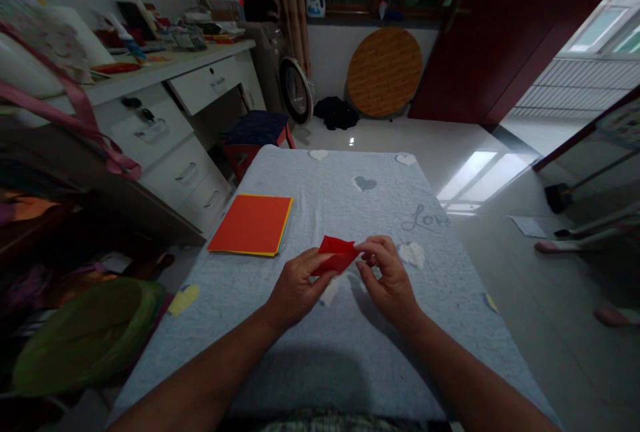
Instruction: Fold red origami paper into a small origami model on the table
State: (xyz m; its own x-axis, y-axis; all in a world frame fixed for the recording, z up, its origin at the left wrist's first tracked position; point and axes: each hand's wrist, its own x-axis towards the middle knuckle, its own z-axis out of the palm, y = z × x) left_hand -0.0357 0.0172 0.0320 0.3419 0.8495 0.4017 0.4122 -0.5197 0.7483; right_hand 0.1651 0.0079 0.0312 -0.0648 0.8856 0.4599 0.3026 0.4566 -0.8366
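Observation:
A small piece of folded red paper point(339, 255) is held just above the cloth-covered table point(320, 205). My left hand point(300, 279) pinches its left side between thumb and fingers. At the paper's right corner, the fingertips of my right hand point(387, 275) touch the edge, with the thumb held apart below. Whether that corner is gripped or only touched is hard to make out. To the left lies a stack of square coloured paper point(251, 224), an orange-red sheet on top and yellow and other edges showing beneath.
A green bin point(90, 339) stands beside the table's left side. Beyond it are a white desk point(165, 139) with drawers, a stool point(260, 129) and a washing machine point(280, 72) with its door open. A round wooden board point(385, 72) leans on the far wall.

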